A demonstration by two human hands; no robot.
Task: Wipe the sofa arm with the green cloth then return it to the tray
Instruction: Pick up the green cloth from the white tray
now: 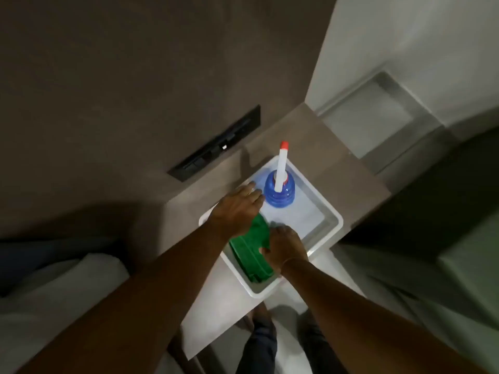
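Note:
A folded green cloth (pixel 249 252) lies in the near left part of a white tray (pixel 333 211) on a grey-brown side table. My right hand (pixel 283 248) rests on the cloth's right side with its fingers curled over the edge. My left hand (pixel 237 206) lies flat across the tray's far left rim, fingers spread, just above the cloth and beside the bottle. Whether it touches the cloth is hidden.
A blue spray bottle (pixel 279 190) with a white neck and red tip stands in the tray's far half. A black switch panel (pixel 216 144) sits on the brown wall behind. A pale cushion (pixel 62 290) lies at the lower left. My legs show below the table (pixel 345 168).

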